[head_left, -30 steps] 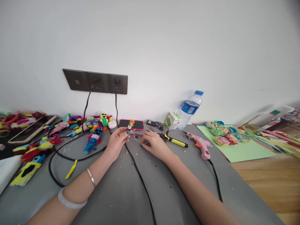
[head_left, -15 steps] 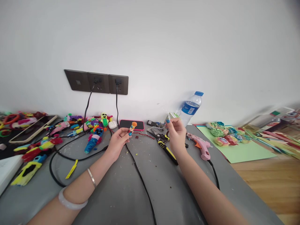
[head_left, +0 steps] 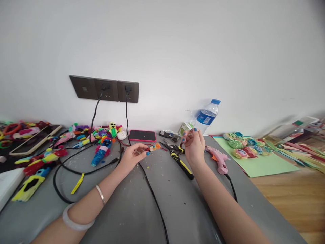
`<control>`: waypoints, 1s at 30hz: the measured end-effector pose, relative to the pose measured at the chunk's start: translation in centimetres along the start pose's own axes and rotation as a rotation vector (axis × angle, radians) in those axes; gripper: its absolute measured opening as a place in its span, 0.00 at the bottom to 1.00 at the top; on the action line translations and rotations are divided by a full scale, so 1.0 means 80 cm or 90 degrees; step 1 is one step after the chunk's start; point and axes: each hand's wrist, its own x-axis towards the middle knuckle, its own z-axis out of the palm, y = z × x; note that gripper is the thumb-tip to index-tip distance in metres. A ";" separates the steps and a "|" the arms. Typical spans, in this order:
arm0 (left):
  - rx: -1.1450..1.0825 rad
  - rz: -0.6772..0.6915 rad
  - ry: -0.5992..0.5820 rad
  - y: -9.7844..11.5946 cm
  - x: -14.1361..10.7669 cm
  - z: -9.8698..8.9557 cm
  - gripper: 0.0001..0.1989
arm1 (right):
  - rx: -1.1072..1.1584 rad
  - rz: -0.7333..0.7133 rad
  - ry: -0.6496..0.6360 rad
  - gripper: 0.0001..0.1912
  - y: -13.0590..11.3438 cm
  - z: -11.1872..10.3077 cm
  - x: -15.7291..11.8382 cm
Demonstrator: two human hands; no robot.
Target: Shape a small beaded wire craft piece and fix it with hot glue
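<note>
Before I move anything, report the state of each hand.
Left hand: closed, pinching a small orange-tipped piece.
Right hand: fingertips closed on a small translucent bit, too unclear to name.

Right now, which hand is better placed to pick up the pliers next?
The right hand, I'd judge: the pliers lie right beside it, handles towards its wrist. The left hand is farther off, holding the orange-tipped piece. The right looks pinched on something clear, so it may need freeing first.
</note>
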 end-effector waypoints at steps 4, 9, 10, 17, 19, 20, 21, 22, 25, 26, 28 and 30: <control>0.143 0.044 -0.080 0.003 -0.005 0.005 0.07 | -0.019 0.012 -0.010 0.18 0.000 0.001 -0.002; 0.192 0.061 -0.107 0.004 -0.007 0.006 0.07 | -0.030 0.044 -0.034 0.20 0.001 0.006 -0.005; 0.176 0.054 -0.099 0.003 -0.007 0.006 0.08 | -0.036 0.046 -0.039 0.20 0.002 0.007 -0.006; 0.015 0.023 -0.017 0.007 -0.005 0.003 0.17 | -0.091 0.083 -0.176 0.19 0.008 0.016 -0.023; 0.015 0.032 -0.019 0.007 -0.005 0.003 0.16 | -0.102 0.097 -0.226 0.18 0.010 0.019 -0.031; 0.020 0.038 -0.022 0.006 -0.004 0.002 0.15 | -0.109 0.102 -0.246 0.18 0.011 0.021 -0.034; 0.028 0.043 -0.024 0.005 -0.004 0.002 0.13 | -0.116 0.105 -0.262 0.18 0.012 0.022 -0.037; 0.037 0.046 -0.025 0.004 -0.004 0.002 0.10 | -0.122 0.105 -0.272 0.18 0.013 0.023 -0.039; 0.063 0.046 -0.021 0.001 -0.004 0.002 0.06 | -0.127 0.102 -0.275 0.19 0.015 0.024 -0.041; 0.067 0.044 -0.019 0.001 -0.004 0.002 0.06 | -0.124 0.101 -0.271 0.19 0.015 0.023 -0.041; 0.075 0.042 -0.012 0.001 -0.003 0.002 0.06 | -0.118 0.100 -0.266 0.19 0.016 0.023 -0.040; 0.088 0.042 -0.001 0.003 -0.003 0.002 0.06 | -0.116 0.100 -0.265 0.19 0.015 0.022 -0.039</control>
